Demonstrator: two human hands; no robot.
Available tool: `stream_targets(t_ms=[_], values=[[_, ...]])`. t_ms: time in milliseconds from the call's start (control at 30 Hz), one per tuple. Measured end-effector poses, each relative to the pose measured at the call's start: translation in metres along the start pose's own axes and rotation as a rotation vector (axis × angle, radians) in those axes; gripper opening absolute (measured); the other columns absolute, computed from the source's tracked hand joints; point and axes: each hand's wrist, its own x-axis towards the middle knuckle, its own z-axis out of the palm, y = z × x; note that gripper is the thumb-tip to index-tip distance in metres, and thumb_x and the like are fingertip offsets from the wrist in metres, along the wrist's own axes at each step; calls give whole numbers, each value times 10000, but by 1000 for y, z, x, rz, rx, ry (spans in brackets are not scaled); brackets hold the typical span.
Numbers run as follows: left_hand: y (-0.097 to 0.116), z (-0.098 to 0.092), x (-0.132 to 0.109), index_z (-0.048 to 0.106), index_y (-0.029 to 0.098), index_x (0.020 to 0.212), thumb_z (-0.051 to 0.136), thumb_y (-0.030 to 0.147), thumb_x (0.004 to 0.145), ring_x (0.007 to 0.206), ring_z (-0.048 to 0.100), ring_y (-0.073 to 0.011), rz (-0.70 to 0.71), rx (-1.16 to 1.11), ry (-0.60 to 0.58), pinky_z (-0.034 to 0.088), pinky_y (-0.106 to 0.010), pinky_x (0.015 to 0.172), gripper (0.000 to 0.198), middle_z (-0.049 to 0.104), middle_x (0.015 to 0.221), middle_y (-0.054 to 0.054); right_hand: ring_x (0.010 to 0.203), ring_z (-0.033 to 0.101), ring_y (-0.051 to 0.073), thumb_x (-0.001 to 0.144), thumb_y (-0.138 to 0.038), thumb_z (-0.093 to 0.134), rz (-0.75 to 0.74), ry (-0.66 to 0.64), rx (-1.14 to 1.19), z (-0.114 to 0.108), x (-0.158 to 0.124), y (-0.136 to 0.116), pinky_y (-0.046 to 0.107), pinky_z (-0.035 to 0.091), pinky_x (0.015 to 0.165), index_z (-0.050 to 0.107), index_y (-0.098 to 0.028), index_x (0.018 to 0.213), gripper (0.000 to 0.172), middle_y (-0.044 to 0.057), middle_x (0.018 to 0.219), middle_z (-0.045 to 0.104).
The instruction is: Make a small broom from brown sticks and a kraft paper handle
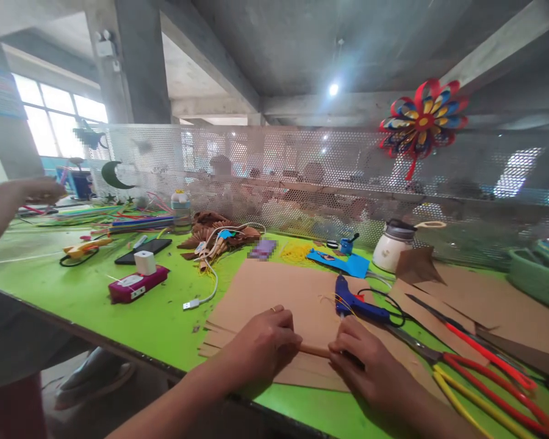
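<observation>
A thin rolled tube of brown paper (315, 350) runs between my hands, above a stack of brown paper sheets (274, 292). My left hand (268, 341) pinches its left end, fingers curled and a ring showing. Closed around the right end is my right hand (363, 353). Just beyond the right hand, a blue glue gun (359, 305) lies on the sheets with its black cable looped. Red-handled scissors (439, 355) lie to the right, by a red-and-black long tool (473, 338) and a yellow handle (473, 405).
On the green table (73, 280) stand a maroon power strip (139, 285) and a white jug (391, 247). A phone (150, 250), a blue card (341, 262) and a green basket (535, 274) are nearby. Another person's arm (9, 204) reaches in at the left.
</observation>
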Motion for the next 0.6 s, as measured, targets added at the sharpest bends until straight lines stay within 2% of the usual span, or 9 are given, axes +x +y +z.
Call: stream_targets(t_ms=[167, 400, 533, 600], values=[[2, -2, 1, 648, 198, 778, 463, 221, 867, 735, 470, -153, 2, 1, -4, 376, -251, 647, 207, 516, 760, -51, 754, 503, 171, 906, -179, 423, 11, 24, 63, 3, 0, 5, 321, 414, 672, 533, -193, 725, 212, 43, 796, 527], [5, -5, 1, 649, 195, 800, 456, 204, 865, 744, 481, -154, 2, -6, -12, 384, -250, 654, 204, 521, 764, -54, 737, 506, 175, 901, -187, 438, -29, 37, 14, 3, 2, 8, 318, 408, 650, 578, -187, 729, 222, 47, 761, 552], [4, -10, 4, 627, 191, 909, 467, 189, 849, 739, 505, -144, -66, 11, -36, 395, -239, 649, 170, 544, 818, -52, 732, 507, 172, 894, -175, 443, -57, 39, -5, 3, 2, 7, 306, 404, 633, 576, -188, 722, 218, 44, 752, 558], [3, -14, 7, 617, 181, 897, 488, 172, 821, 735, 515, -145, -81, 46, -75, 398, -237, 646, 149, 552, 817, -49, 734, 507, 169, 894, -165, 433, -59, 40, -23, 3, 2, 6, 303, 401, 636, 574, -188, 727, 220, 44, 759, 558]])
